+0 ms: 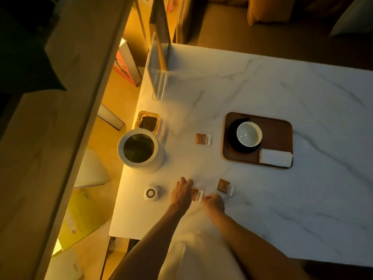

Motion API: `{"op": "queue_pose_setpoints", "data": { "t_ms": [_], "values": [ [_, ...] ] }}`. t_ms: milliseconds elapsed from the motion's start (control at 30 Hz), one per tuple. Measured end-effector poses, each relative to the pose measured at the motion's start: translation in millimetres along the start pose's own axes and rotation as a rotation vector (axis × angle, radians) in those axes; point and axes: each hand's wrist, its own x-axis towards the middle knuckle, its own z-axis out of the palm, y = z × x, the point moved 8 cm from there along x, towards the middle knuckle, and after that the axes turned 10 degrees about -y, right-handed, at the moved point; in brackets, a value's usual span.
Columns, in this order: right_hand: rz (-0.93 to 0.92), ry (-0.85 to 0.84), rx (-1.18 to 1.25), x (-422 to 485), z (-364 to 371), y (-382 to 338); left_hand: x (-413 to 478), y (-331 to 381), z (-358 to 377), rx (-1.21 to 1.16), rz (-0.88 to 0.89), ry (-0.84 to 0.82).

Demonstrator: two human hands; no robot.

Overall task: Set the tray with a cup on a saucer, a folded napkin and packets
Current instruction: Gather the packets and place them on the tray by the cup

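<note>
A brown wooden tray [280, 132] lies on the white marble table. On it a white cup [249, 133] stands on a black saucer [232, 134], with a folded white napkin [275, 157] at its near right corner. Three brown-and-white packets lie on the table: one [203, 139] left of the tray, one [225, 186] nearer me, and one [197, 195] between my hands. My left hand [181, 191] rests its fingers on the left end of that packet. My right hand [214, 202] pinches at its right end.
A white canister [141, 152] with a dark inside stands at the table's left edge, behind it an amber dish [147, 122] and a clear acrylic stand [157, 75]. A small round white lid [151, 193] lies left of my left hand. The table's left edge drops to the floor.
</note>
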Motion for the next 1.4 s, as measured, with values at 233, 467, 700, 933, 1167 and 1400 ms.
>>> {"op": "queue_pose_setpoints", "data": {
  "t_ms": [233,467,700,933,1167,1400],
  "values": [
    [0.023,-0.016,0.101,8.1,13.8,-9.4,8.2,-3.8,0.5,-0.036,-0.01,0.049],
    [-0.338,-0.017,-0.057,2.6,-13.6,-56.0,8.9,-12.9,7.6,-0.56,-0.137,-0.093],
    [-0.491,-0.188,-0.138,1.0,-33.9,-80.2,1.7,24.1,16.2,-1.043,0.058,-0.251],
    [-0.36,0.167,-0.165,15.9,-100.4,-46.5,8.1,10.0,28.6,-1.195,-0.108,-0.147],
    [-0.244,0.184,-0.384,26.1,-103.2,-20.6,13.1,0.3,34.3,-1.297,-0.26,-0.197],
    [-0.342,-0.039,-0.227,32.4,-81.3,-37.0,13.1,6.2,29.3,-1.279,-0.108,-0.343]
  ]
}}
